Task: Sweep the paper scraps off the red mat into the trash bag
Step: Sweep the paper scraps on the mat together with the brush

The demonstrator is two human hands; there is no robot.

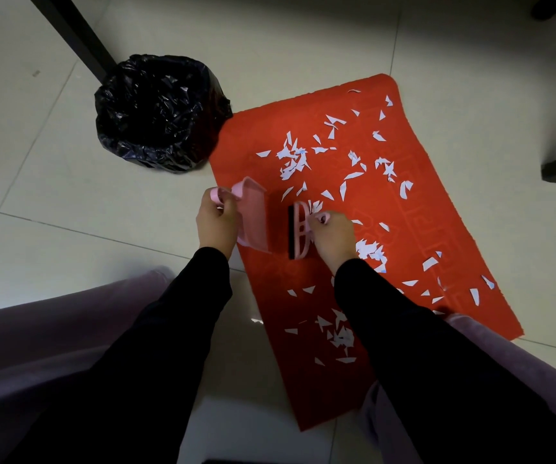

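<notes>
so, early in the sweep step, by my read. left hand is clenched round the handle of a pink dustpan, which sits tipped on its lip at the left edge of the red mat, mouth facing right. right hand grips a pink hand brush, black strip facing left toward the pan, a band of bare mat between the two. no scraps visible in the pan, though its inside is only partly shown.

paper scraps: small white shards, triangles and slivers, some with faint blue marks, thin and flat on the mat. spread over most of it: a cluster above the brush at frame centre, one just right of the right hand, one at lower centre between the sleeves, loose singles out to the right edge and upper right corner.

trash bag: black, standing open-mouthed, upper left of the frame, just beside the mat's upper left corner; a dark furniture leg behind it.

next move, as i judge it: reach the brush past the nearest cluster, drag it left into the pan with the lip pressed flat so shards don't slide under, then lift level and tip over the bag. light paper, textured mat: expect several short passes. nearly all of the job is left.
</notes>
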